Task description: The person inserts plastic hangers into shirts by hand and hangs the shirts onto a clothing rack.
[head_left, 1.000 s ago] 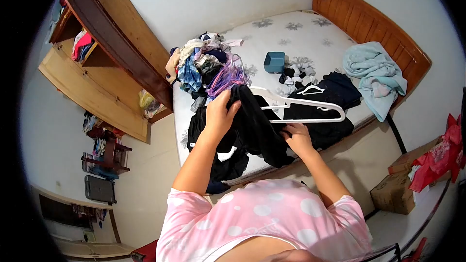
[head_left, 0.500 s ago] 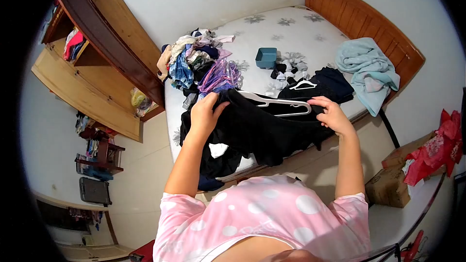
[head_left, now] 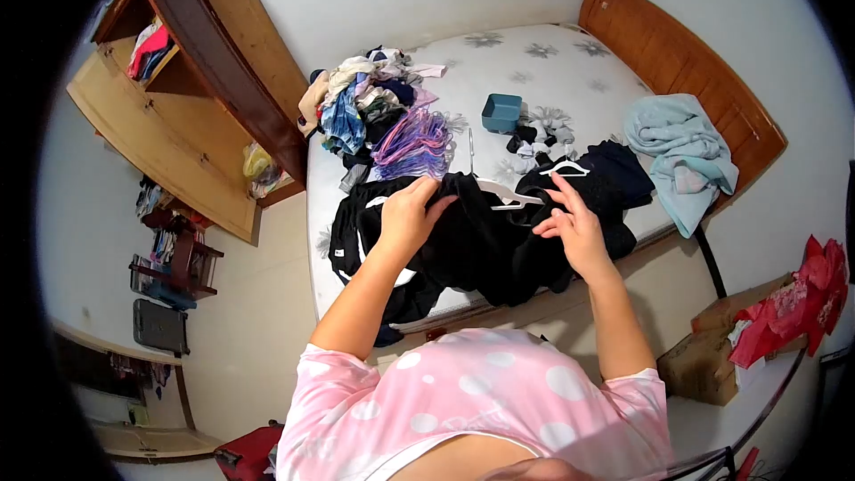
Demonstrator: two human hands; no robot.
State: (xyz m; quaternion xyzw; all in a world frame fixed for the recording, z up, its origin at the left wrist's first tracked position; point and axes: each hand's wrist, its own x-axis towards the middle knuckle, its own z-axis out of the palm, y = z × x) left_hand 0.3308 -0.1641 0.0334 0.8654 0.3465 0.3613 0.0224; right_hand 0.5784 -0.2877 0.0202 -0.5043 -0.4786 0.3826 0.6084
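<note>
A black garment [head_left: 481, 254] hangs in front of me over the near edge of the bed, with a white hanger [head_left: 509, 196] partly inside its neck opening. The hanger's hook stands up on the far side. My left hand [head_left: 411, 218] is closed on the garment's upper left part, thumb towards the hanger. Over the garment's right side, my right hand [head_left: 574, 230] has its fingers apart and seems to hold nothing. Another white hanger [head_left: 566, 168] lies on dark clothing just beyond that hand. A bundle of purple and pink hangers [head_left: 414, 144] rests beyond my left hand.
On the patterned mattress [head_left: 490, 53] lie a heap of mixed clothes [head_left: 356, 102], a teal box [head_left: 501, 113], small black and white items [head_left: 545, 138], folded dark clothes [head_left: 616, 171] and a light blue blanket [head_left: 679, 147]. An open wardrobe [head_left: 209, 116] stands left; a cardboard box [head_left: 699, 361] stands right.
My right hand has let go of the garment and its fingers have spread. The garment's right side has dropped and the hanger has tilted, its hook now upright. The view has shifted slightly.
</note>
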